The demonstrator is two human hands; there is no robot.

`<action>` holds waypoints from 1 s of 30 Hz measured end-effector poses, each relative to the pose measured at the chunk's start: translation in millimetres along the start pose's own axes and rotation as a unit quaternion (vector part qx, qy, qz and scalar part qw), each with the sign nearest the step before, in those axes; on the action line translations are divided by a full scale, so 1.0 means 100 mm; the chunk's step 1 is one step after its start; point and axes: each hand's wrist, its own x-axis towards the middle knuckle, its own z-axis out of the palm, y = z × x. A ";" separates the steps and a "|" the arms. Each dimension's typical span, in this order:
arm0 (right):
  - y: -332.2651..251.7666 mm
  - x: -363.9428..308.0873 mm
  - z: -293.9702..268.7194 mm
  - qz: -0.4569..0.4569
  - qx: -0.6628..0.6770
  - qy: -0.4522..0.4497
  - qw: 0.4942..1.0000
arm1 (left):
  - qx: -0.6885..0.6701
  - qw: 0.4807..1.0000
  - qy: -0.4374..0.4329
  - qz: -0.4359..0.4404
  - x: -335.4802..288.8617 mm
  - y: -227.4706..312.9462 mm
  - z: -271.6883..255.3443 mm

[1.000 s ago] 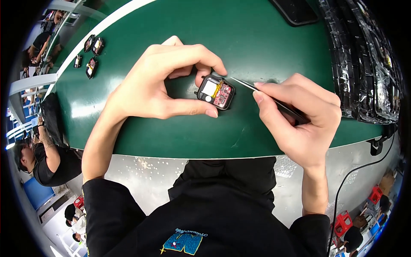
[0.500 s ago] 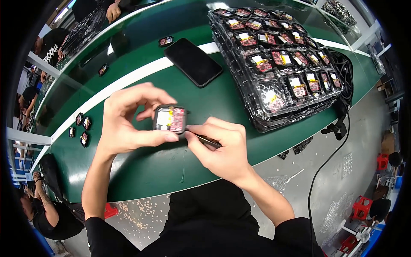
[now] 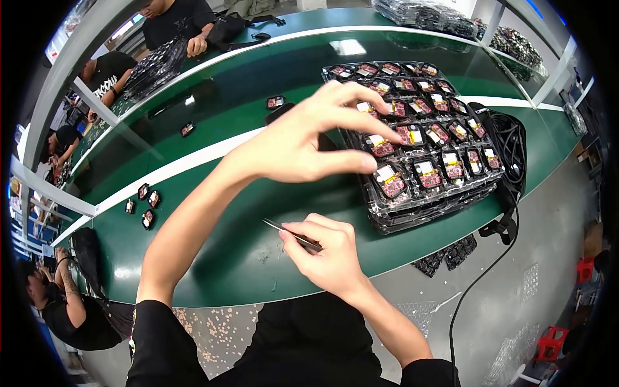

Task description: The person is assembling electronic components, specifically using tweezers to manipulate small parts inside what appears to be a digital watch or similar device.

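From the wearer's head, the left fisheye camera looks down and forward, near enough that the left hand (image 3: 293,140) looms large around the frame's centre. Black sleeves (image 3: 164,342) enter at the lower edge; the table (image 3: 225,264) curves across the middle, above the floor (image 3: 498,291).

Left forearm (image 3: 200,222) slants up and right, bare; left hand (image 3: 300,138) extended, fingers spread and bent, thumb apart. Right forearm (image 3: 394,322) slants up-left; right hand (image 3: 327,248) lower in view, fingers curled, thumb and index pinched together.
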 end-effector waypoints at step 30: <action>-0.07 0.09 0.07 0.028 -0.093 -0.041 0.994 | 0.126 0.941 -0.039 -0.313 -2.20 0.03 -0.52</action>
